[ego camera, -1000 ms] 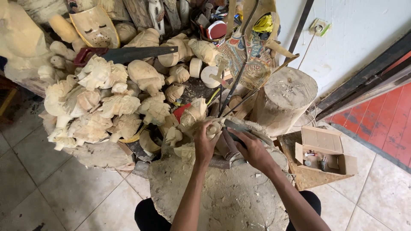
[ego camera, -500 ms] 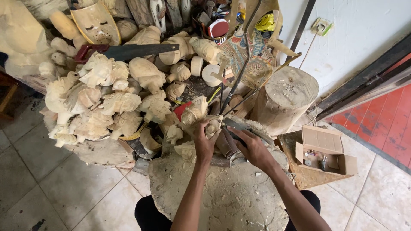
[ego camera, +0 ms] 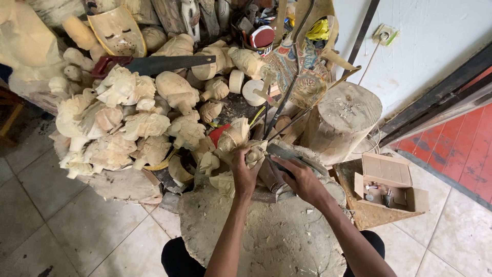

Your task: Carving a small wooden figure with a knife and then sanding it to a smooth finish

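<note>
My left hand (ego camera: pixel 245 169) grips a small pale wooden carving (ego camera: pixel 254 152) at the far edge of a large rough wood slab (ego camera: pixel 266 236) that lies across my lap. My right hand (ego camera: pixel 300 177) rests just right of it, fingers bent over a wooden-handled tool (ego camera: pixel 271 177) that lies on the slab's far rim. Whether the right hand truly grips that tool is hard to tell. Both forearms reach up from the bottom of the view.
A heap of pale unfinished wood carvings (ego camera: pixel 133 123) fills the left. A hand saw (ego camera: pixel 154 64) lies on top of it. A tree-stump block (ego camera: pixel 341 120) stands to the right, and an open cardboard box (ego camera: pixel 392 184) with small items lies beyond. Tiled floor (ego camera: pixel 61 220) lies left.
Both hands stay at the slab's far edge with slight shifts; the view has barely moved.
</note>
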